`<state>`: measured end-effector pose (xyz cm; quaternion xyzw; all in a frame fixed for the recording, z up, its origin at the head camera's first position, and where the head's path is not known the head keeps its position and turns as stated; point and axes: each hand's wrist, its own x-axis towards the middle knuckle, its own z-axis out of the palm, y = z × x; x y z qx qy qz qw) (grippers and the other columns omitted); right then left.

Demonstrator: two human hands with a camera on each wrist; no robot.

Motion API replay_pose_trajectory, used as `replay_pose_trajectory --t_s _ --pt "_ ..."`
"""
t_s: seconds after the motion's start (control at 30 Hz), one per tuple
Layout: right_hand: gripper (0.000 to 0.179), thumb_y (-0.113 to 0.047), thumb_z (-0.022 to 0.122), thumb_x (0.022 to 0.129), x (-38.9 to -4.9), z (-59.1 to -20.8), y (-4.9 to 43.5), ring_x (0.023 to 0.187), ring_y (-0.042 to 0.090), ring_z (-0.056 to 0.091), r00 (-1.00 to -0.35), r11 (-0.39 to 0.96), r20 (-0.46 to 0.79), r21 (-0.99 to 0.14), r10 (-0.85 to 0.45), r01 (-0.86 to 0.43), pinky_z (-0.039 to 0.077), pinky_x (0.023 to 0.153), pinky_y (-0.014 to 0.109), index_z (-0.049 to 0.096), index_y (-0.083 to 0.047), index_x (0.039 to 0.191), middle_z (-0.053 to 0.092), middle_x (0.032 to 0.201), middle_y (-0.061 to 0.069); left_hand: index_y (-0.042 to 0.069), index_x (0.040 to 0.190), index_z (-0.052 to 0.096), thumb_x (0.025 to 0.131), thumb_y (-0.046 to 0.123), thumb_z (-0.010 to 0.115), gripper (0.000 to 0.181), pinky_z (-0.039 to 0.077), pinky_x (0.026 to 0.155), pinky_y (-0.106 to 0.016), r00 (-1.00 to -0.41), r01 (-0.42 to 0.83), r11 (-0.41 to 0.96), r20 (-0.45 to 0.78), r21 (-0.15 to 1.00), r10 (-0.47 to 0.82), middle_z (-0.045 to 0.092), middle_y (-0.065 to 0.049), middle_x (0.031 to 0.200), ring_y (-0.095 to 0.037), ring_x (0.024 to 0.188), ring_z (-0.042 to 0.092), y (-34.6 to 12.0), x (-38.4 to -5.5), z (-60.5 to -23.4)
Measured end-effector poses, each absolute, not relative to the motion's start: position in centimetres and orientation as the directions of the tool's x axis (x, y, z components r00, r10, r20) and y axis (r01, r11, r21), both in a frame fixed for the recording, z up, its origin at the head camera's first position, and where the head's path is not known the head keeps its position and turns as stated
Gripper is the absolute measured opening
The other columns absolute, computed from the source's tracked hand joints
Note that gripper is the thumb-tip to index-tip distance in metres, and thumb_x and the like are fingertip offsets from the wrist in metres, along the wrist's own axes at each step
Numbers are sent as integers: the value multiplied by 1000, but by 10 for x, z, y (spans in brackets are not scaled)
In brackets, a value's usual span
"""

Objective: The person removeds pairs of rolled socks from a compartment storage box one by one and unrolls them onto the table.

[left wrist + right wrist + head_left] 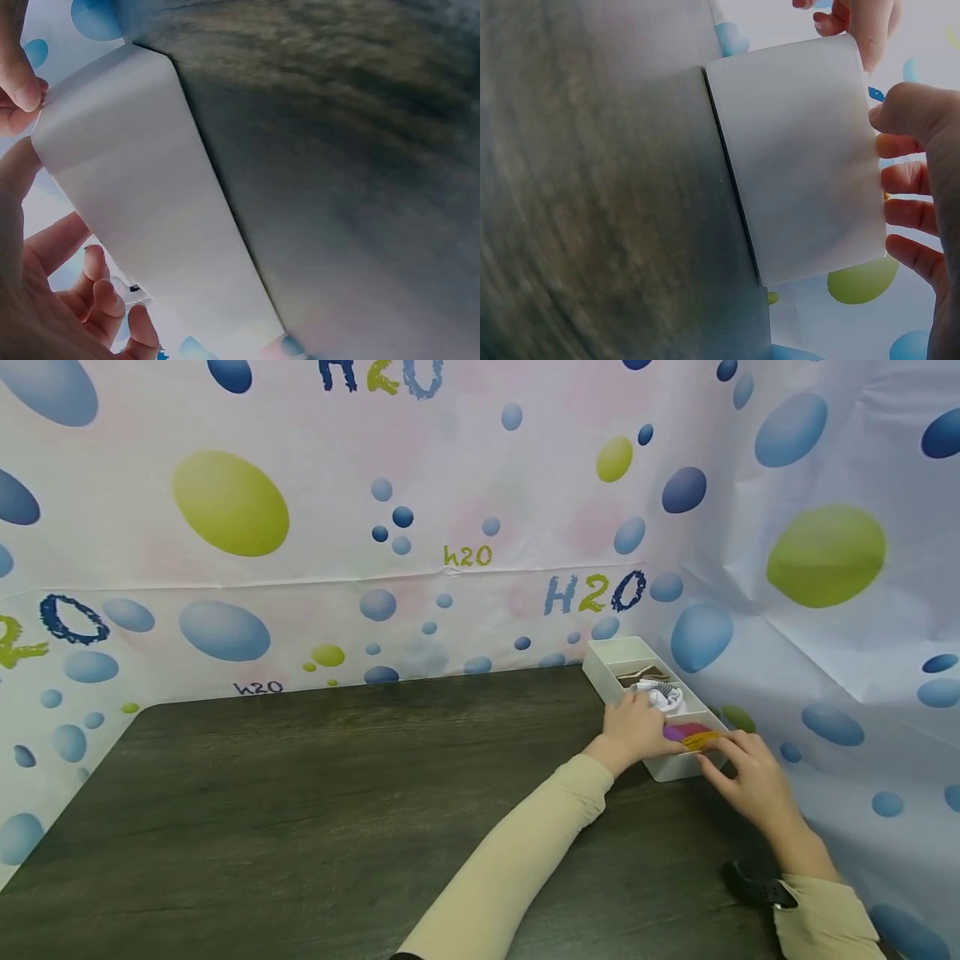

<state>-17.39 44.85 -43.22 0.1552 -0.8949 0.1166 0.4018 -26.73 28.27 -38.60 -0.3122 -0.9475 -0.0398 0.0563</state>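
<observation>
A long white divided box point(662, 767) stands at the table's back right. In its near compartment lie purple-and-magenta cloth point(686, 730) and a yellow piece point(701, 741), both partly covered by hands. My left hand point(633, 731) reaches over the box's left wall, thumb beside the yellow piece. In the left wrist view that hand's fingers point(106, 304) are loosely bent, with nothing seen between them. My right hand point(753, 785) is at the near right corner, fingertips by the yellow piece. The right wrist view shows its fingers point(909, 214) spread along the rim; their tips are partly hidden.
Farther compartments hold a white bundle with grey stripes point(664, 697) and a brown item with a pale band point(643, 677). A dark wood-grain table point(337, 810) extends left. Bubble-printed sheeting point(450, 485) rises behind and along the right. A black watch strap point(753, 887) is on the right wrist.
</observation>
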Motion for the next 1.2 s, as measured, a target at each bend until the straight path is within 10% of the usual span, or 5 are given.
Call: replay_pose_trajectory --t_s 0.23,0.6,1.2 --pt "38 -38 59 94 -174 -431 450 85 31 52 -630 922 755 -91 -183 -377 35 74 38 68 -1 90 62 89 14 38 108 69 76 74 62 49 38 99 -36 -819 570 821 94 24 566 51 11 128 -11 123 40 297 -269 -383" --pt "23 -4 76 69 -175 -430 449 86 31 52 -648 932 743 -95 -167 -350 35 75 39 68 -1 90 62 88 14 43 115 64 80 67 64 43 29 101 -32 -837 540 837 45 -86 545 44 11 129 -11 122 33 314 -268 -378" --pt "18 0 74 67 -176 -430 449 82 30 51 -634 921 759 -126 -149 -368 34 74 37 66 0 83 61 83 14 36 108 69 80 70 60 45 32 94 -30 -795 570 819 212 -64 569 47 11 119 -10 114 37 304 -266 -387"
